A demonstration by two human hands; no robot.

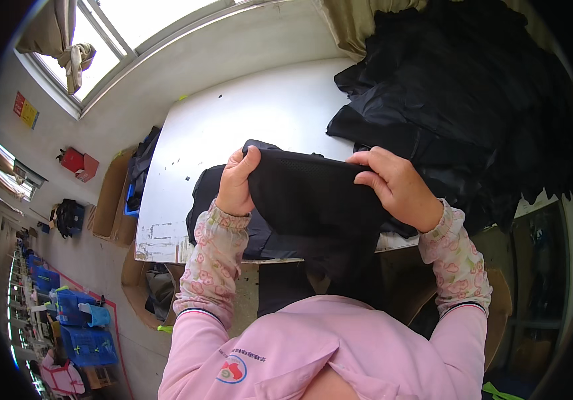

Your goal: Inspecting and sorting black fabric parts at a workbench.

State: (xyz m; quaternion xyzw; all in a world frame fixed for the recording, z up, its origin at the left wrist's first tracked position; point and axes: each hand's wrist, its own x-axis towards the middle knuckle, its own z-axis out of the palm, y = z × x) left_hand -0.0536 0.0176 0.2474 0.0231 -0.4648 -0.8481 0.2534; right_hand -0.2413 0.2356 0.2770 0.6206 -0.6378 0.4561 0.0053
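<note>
Between my two hands a black garment [313, 193] is stretched, its upper edge running from one hand to the other and its lower part hanging over the table's near edge. My left hand [236, 183] grips its left end, thumb up on the cloth. My right hand [396, 187] pinches the right end between thumb and fingers. Under and beside it, more black cloth [270, 245] lies on the white table [246, 100]. The fingers of my left hand are partly hidden behind the garment.
A large heap of black garments [460, 100] covers the table's right side. Left of the table stand cardboard boxes [110, 193] with dark cloth in them. Blue crates [86, 343] stand on the floor at the lower left. A window [146, 27] is in the wall behind.
</note>
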